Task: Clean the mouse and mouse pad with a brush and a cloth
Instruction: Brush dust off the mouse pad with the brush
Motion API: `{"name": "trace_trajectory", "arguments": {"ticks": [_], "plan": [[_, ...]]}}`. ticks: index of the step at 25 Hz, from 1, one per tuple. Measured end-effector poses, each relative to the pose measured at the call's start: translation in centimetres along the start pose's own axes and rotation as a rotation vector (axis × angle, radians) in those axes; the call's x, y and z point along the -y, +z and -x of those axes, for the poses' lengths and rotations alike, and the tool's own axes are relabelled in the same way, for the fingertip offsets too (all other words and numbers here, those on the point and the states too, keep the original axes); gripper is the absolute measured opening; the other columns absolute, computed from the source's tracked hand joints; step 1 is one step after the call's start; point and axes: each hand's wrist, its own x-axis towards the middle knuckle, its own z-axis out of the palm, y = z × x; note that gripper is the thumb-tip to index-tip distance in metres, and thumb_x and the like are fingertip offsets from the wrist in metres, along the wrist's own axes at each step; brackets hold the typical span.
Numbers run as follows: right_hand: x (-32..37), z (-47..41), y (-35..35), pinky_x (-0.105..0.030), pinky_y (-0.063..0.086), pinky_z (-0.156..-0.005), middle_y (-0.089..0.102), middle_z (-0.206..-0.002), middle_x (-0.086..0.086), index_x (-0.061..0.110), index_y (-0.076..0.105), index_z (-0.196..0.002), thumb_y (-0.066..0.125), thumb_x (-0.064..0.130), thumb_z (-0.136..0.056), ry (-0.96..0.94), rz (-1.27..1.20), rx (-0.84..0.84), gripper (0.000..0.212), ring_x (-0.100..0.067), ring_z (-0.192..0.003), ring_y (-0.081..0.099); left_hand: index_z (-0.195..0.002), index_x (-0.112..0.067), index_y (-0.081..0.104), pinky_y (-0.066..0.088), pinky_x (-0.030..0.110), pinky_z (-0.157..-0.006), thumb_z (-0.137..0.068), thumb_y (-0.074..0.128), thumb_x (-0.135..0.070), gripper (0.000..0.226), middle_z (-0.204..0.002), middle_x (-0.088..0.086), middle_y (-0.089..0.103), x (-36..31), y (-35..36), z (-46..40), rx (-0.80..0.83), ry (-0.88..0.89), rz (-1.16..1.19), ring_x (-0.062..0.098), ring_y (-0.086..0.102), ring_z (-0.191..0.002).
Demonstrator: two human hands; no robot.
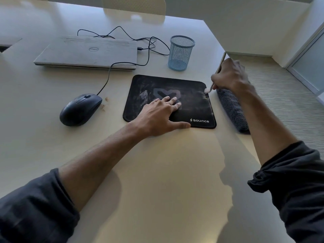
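A dusty black mouse pad (192,95) lies on the pale desk, pale smears across it. My left hand (157,114) presses flat on its middle, fingers spread. My right hand (231,76) grips a thin brush (221,63), its light bristle end touching the pad's far right corner where some debris has gathered. A black wired mouse (79,109) sits on the desk left of the pad. A folded grey cloth (233,111) lies right of the pad, partly hidden under my right forearm.
A closed silver laptop (87,52) lies at the back left with black cables (149,48) trailing beside it. A blue mesh pen cup (180,53) stands behind the pad. Brown crumbs (105,102) lie near the mouse. The desk's right edge (245,137) runs just past the cloth.
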Motion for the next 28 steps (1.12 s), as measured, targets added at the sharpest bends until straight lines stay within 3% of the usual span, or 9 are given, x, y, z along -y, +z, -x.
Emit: {"name": "trace_trajectory", "arguments": {"ticks": [6, 10, 13, 15, 19, 22, 26, 28], "plan": [[0.5, 1.3, 0.8, -0.041, 0.055, -0.09, 0.073, -0.096, -0.017, 0.001, 0.073, -0.092, 0.064, 0.025, -0.089, -0.089, -0.121, -0.004, 0.026, -0.03, -0.099, 0.067, -0.15, -0.027, 0.032, 0.029, 0.044, -0.112, -0.076, 0.036, -0.085, 0.094, -0.159, -0.006, 0.023, 0.0, 0.0, -0.1, 0.012, 0.0, -0.011, 0.017, 0.022, -0.146], [-0.4, 1.1, -0.6, -0.04, 0.057, -0.081, 0.073, -0.086, -0.017, 0.003, 0.072, -0.083, 0.062, 0.02, -0.08, -0.056, 0.036, -0.018, 0.02, -0.032, -0.089, 0.069, -0.149, -0.028, 0.034, 0.028, 0.042, -0.111, -0.077, 0.037, -0.085, 0.092, -0.159, -0.008, 0.024, -0.1, 0.0, -0.1, -0.007, -0.005, -0.005, 0.015, 0.021, -0.146], [1.0, 2.0, 0.1, -0.039, 0.053, -0.081, 0.072, -0.094, -0.018, 0.003, 0.072, -0.089, 0.063, 0.028, -0.087, -0.099, -0.03, -0.105, 0.026, -0.034, -0.092, 0.067, -0.15, -0.028, 0.034, 0.029, 0.043, -0.111, -0.076, 0.036, -0.085, 0.093, -0.159, -0.007, 0.024, -0.1, 0.0, -0.2, 0.001, -0.003, -0.006, 0.015, 0.021, -0.146], [0.5, 2.2, 0.3, -0.04, 0.056, -0.083, 0.072, -0.095, -0.017, 0.003, 0.072, -0.09, 0.064, 0.026, -0.088, -0.073, -0.055, -0.065, 0.025, -0.033, -0.093, 0.068, -0.15, -0.029, 0.034, 0.03, 0.043, -0.111, -0.076, 0.036, -0.085, 0.093, -0.159, -0.008, 0.024, -0.1, 0.0, -0.1, 0.003, -0.004, -0.01, 0.016, 0.022, -0.146], [-0.4, 1.9, -0.9, -0.038, 0.056, -0.076, 0.072, -0.082, -0.013, 0.007, 0.066, -0.072, 0.064, 0.023, -0.082, -0.062, -0.021, -0.027, 0.019, -0.03, -0.083, 0.069, -0.15, -0.029, 0.034, 0.028, 0.042, -0.111, -0.076, 0.038, -0.084, 0.092, -0.159, -0.008, 0.024, -0.1, 0.0, 0.0, -0.001, -0.009, 0.0, 0.014, 0.02, -0.146], [0.3, 2.8, -0.1, -0.035, 0.056, -0.072, 0.072, -0.078, -0.011, 0.003, 0.07, -0.077, 0.065, 0.027, -0.086, -0.153, -0.112, -0.006, 0.027, -0.028, -0.077, 0.07, -0.149, -0.028, 0.034, 0.028, 0.042, -0.112, -0.076, 0.037, -0.085, 0.092, -0.159, -0.008, 0.024, -0.1, 0.1, 0.0, -0.006, -0.004, -0.002, 0.014, 0.02, -0.146], [-0.9, 2.5, -0.8, -0.032, 0.043, -0.062, 0.064, -0.067, -0.009, 0.012, 0.059, -0.059, 0.065, 0.022, -0.08, -0.124, 0.037, 0.02, 0.024, -0.032, -0.074, 0.067, -0.149, -0.028, 0.034, 0.029, 0.041, -0.111, -0.076, 0.037, -0.085, 0.092, -0.158, -0.008, 0.024, 0.0, 0.1, 0.0, -0.01, -0.003, -0.001, 0.014, 0.021, -0.146], [-0.5, 2.5, -1.0, -0.034, 0.05, -0.065, 0.069, -0.071, -0.011, 0.01, 0.064, -0.063, 0.065, 0.026, -0.081, -0.153, -0.04, -0.023, 0.024, -0.03, -0.074, 0.068, -0.149, -0.029, 0.034, 0.03, 0.042, -0.111, -0.076, 0.037, -0.085, 0.093, -0.159, -0.008, 0.024, 0.0, 0.0, 0.0, -0.005, -0.004, -0.002, 0.015, 0.021, -0.146]]}}
